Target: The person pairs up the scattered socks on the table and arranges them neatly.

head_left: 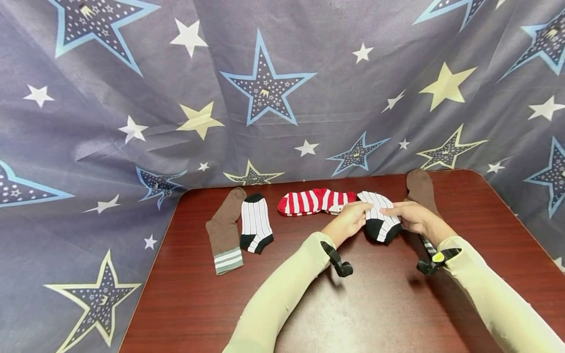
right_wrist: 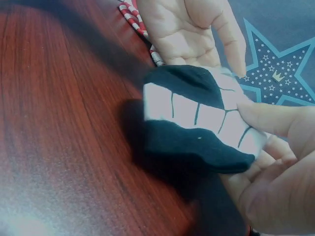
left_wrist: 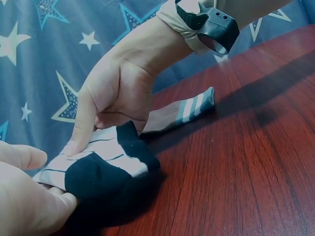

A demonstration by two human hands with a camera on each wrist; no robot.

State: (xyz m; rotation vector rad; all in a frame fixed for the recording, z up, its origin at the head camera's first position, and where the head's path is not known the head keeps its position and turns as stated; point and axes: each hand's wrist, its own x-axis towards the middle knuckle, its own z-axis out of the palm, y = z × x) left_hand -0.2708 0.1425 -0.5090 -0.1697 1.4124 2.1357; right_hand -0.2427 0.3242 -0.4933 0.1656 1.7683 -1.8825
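Just right of the red-and-white striped socks point(head_left: 313, 202), the left grip point(head_left: 348, 222) and right grip point(head_left: 420, 219) pinch a pinstriped ankle sock point(head_left: 378, 223); light, even tension should keep it smooth.

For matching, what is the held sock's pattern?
The held sock is white with dark lines and black patches, clearest in the right wrist view.

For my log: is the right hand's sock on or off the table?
Off: the right hand holds the striped sock above its shadow.

Socks point(head_left: 224, 228) left, middle and right on table point(head_left: 190, 314), cloth point(head_left: 273, 142) behind
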